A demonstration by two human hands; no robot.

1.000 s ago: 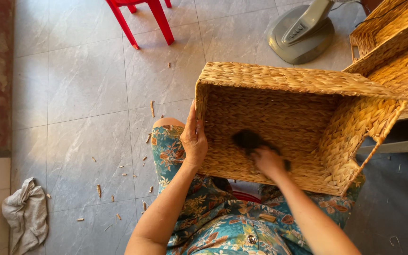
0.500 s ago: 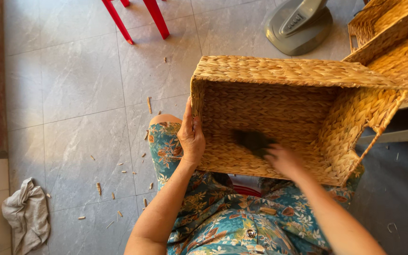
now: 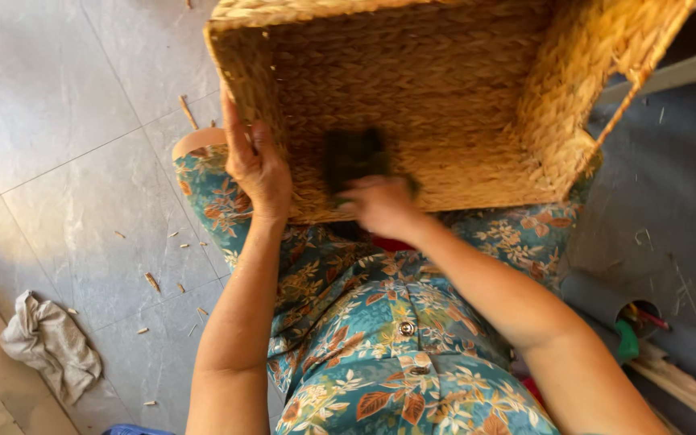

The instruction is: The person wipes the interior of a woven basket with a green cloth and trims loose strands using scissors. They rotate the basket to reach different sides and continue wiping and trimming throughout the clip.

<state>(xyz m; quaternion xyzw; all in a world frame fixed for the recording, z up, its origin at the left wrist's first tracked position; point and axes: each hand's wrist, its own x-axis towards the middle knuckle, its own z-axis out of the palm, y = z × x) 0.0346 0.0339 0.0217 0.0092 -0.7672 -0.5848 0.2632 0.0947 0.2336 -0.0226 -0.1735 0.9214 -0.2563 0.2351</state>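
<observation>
Left hand [image 3: 258, 165] flat against basket [image 3: 445, 97]

Woven basket [image 3: 477, 105] walls hem the right hand [image 3: 380, 205]; the mouth stays open.

Woven basket [image 3: 461, 105] on lap, left hand [image 3: 258, 165] at its rim, right hand [image 3: 380, 205] gripping dark brush [image 3: 354, 157] inside.
</observation>
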